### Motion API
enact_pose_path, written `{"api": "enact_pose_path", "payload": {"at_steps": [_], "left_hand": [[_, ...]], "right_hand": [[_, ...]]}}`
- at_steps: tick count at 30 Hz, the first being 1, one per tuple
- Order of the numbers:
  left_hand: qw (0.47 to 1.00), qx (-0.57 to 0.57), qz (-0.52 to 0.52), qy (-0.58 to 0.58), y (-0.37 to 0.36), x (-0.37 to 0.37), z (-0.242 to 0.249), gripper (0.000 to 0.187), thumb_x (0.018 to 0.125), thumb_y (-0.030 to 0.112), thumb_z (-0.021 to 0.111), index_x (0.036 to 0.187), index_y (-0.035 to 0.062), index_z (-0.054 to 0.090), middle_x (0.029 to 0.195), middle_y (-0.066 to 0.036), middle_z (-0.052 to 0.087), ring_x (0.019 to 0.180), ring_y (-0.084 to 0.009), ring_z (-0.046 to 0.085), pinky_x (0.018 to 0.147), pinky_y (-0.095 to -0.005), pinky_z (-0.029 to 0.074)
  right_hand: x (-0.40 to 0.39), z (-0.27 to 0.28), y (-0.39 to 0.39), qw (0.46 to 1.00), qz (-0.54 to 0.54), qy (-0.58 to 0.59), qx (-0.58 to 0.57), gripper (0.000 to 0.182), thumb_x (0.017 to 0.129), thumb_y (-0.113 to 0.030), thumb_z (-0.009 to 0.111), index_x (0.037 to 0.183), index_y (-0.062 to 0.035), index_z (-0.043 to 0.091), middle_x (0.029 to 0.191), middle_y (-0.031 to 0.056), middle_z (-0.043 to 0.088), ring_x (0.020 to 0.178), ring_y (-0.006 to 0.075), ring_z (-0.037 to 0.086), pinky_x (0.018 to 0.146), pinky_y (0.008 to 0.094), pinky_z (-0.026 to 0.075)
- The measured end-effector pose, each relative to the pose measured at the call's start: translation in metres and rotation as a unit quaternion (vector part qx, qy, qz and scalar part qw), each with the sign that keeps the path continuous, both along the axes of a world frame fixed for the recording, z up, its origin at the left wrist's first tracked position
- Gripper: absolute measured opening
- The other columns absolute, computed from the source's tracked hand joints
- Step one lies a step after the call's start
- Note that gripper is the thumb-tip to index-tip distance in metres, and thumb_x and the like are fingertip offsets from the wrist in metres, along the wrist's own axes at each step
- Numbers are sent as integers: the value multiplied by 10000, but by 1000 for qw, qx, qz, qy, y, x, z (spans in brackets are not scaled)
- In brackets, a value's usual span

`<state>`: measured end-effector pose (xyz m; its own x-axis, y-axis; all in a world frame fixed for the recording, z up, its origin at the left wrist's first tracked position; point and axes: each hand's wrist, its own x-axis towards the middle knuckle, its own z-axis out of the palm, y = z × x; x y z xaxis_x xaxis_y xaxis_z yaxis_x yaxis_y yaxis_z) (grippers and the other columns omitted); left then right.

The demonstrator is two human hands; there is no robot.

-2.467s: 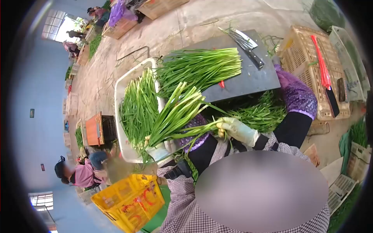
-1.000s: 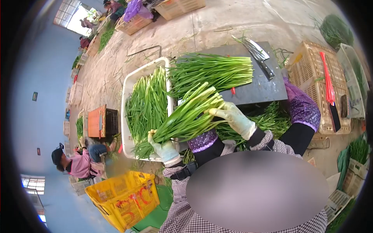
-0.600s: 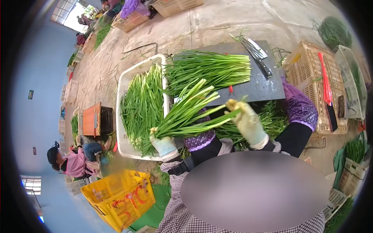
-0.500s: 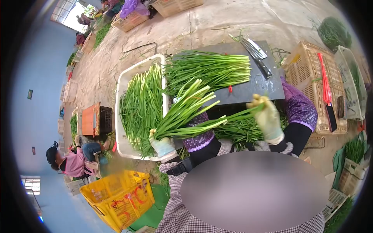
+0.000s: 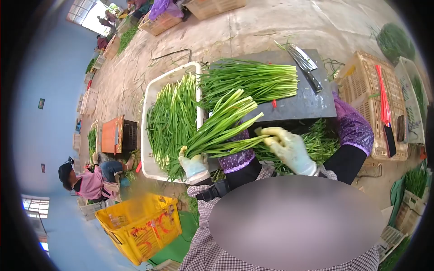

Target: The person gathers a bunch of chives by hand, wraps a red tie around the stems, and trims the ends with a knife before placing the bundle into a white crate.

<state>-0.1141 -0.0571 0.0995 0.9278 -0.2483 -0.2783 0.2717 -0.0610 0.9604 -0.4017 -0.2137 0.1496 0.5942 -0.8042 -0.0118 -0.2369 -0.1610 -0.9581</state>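
My left hand (image 5: 193, 166), in a pale work glove, is closed around the leafy end of a bunch of garlic chives (image 5: 222, 128). The bunch fans out up and to the right, its pale stem ends spread. At the lower stem tips is my gloved right hand (image 5: 291, 150), its fingers apart. Behind the held bunch, a thick pile of chives (image 5: 253, 80) lies on a dark board (image 5: 312, 106), white ends to the right. Left of the board, a white crate (image 5: 143, 156) contains more chives (image 5: 174, 122).
A cleaver (image 5: 305, 67) lies on the board's far right corner. Loose greens (image 5: 323, 147) lie below the board. At right, an upturned tan crate (image 5: 357, 81) carries red ties (image 5: 382, 99). A yellow crate (image 5: 149, 232) stands lower left; a seated person (image 5: 90, 183) is beyond it.
My right hand has moved left to the stem tips and its fingers have spread; the thin green strand it held away to the right is gone from it. My left hand still holds the bunch.
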Motion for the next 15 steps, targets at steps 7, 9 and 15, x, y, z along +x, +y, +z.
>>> {"api": "enact_pose_path", "payload": {"at_steps": [7,9,15], "left_hand": [[999,-41,-1,-17,1,3,-8,593,863,-173,552,1332,173,441,1277,-177,605,980,-275,680,692,-364,595],[998,-49,8,-39,-3,2,-8,554,875,-147,589,1304,168,437,1246,-165,622,954,-259,682,680,-349,590],[999,-45,-9,-26,10,17,-29,657,854,-162,564,1407,155,402,1186,-213,642,850,-296,688,611,-425,574]], "right_hand": [[81,-33,3,932,109,-155,308,272,998,-216,655,1143,4,721,704,-27,576,601,63,509,549,239,424],[85,-21,27,930,188,-163,271,213,995,-208,639,1058,-36,748,709,-33,574,611,60,510,559,233,426],[35,2,25,909,279,-103,292,233,1031,-203,613,1206,-113,739,730,-13,635,550,43,532,481,193,422]]}}
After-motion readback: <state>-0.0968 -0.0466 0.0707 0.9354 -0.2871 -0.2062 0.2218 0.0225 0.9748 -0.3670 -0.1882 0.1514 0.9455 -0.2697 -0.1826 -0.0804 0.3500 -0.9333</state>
